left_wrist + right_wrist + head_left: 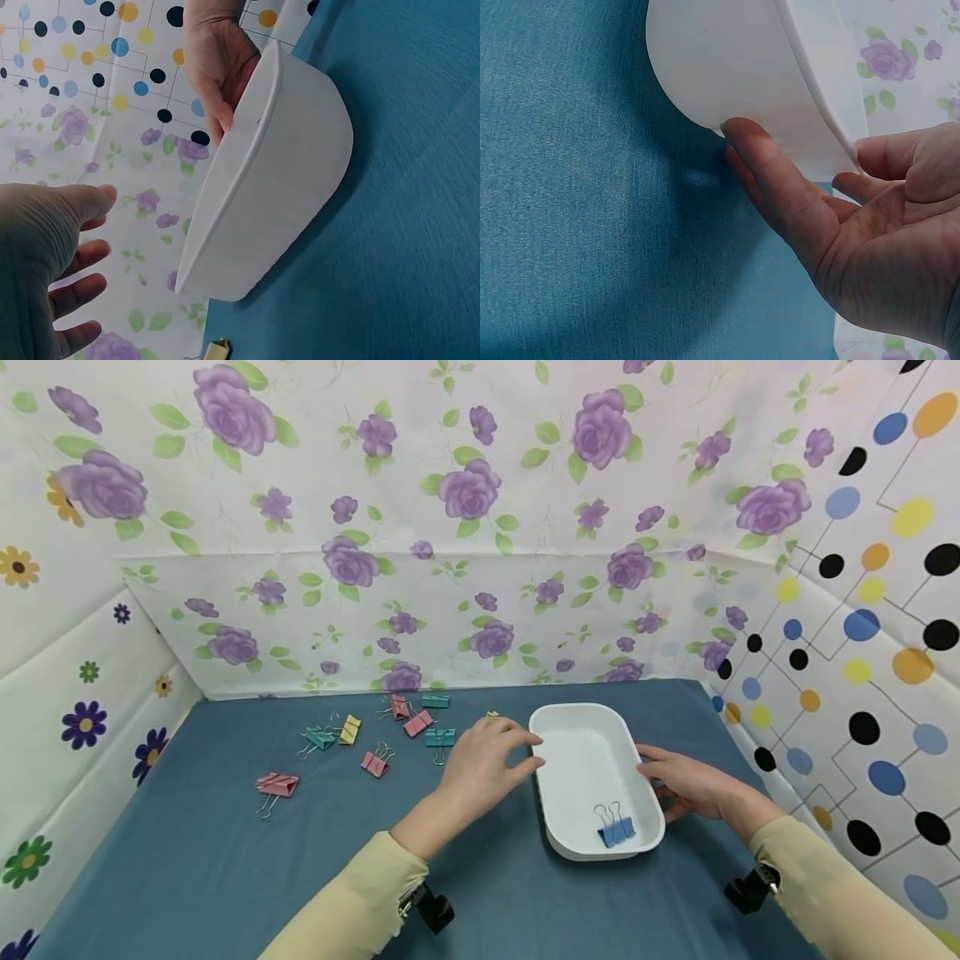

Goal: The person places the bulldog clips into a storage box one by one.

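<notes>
A white, rounded rectangular plastic tray (585, 768) sits right of centre, with one blue binder clip (617, 832) inside near its front end. My right hand (690, 787) holds its right side; in the right wrist view the thumb (889, 155) is at the rim and the fingers (761, 157) reach along the wall to the bottom edge. My left hand (486, 762) hovers by the tray's left rim, thumb and fingers spread. The left wrist view shows that hand (45, 262) holding nothing, with a gap between it and the tray wall (274, 187).
Left of the tray, pink (277, 785), green (440, 738) and yellow (349, 729) binder clips lie scattered on the blue cloth (225, 877). Another yellow clip (492, 714) shows just behind my left hand. Flowered sheeting (465, 610) rises at the back, dotted sheeting (862, 635) at the right.
</notes>
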`<state>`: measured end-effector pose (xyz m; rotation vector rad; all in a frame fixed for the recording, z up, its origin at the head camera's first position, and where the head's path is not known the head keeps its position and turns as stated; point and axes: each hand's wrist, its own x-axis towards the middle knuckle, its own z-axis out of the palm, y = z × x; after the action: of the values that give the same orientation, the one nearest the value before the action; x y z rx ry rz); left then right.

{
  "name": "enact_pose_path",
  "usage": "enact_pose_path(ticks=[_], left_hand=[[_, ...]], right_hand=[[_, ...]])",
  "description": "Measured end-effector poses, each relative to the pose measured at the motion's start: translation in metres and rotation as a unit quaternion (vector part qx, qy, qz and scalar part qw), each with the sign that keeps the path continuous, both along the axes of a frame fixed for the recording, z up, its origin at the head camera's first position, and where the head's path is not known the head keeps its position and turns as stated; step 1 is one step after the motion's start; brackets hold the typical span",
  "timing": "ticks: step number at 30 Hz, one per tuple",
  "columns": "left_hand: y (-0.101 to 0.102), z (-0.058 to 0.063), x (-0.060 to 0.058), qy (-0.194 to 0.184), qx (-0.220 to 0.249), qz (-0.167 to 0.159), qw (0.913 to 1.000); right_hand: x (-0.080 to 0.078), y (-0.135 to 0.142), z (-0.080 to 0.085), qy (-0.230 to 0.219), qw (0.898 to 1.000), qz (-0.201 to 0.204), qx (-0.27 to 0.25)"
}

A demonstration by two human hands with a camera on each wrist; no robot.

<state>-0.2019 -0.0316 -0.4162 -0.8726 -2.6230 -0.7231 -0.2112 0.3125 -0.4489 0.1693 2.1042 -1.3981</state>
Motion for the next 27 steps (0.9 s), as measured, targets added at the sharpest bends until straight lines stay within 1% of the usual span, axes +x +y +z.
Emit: enact_pose_path(ticks=[7, 10, 14, 21, 24, 27], left_hand=[[-0.008, 0.004, -0.001, -0.006, -0.003, 0.018, 0.9998], [-0.012, 0.006, -0.002, -0.012, 0.000, 0.024, 0.9996], [-0.017, 0.009, -0.002, -0.012, 0.011, 0.031, 0.9994], [-0.026, 0.009, -0.002, -0.004, 0.022, 0.045, 0.9987], [-0.031, 0.009, -0.003, -0.005, 0.030, 0.049, 0.9983], [-0.036, 0.010, -0.003, -0.007, 0.028, 0.060, 0.9978]], right_hand=[[0.000, 0.000, 0.001, -0.001, 1.000, 0.000, -0.007], [0.001, -0.001, 0.002, 0.000, 1.000, 0.005, -0.006], [0.000, -0.002, 0.002, -0.004, 1.000, -0.002, -0.005], [0.001, -0.001, 0.002, -0.001, 1.000, 0.007, -0.006], [0.001, -0.001, 0.003, -0.003, 1.000, 0.004, -0.008], [0.001, -0.001, 0.003, -0.002, 1.000, 0.007, -0.009]])
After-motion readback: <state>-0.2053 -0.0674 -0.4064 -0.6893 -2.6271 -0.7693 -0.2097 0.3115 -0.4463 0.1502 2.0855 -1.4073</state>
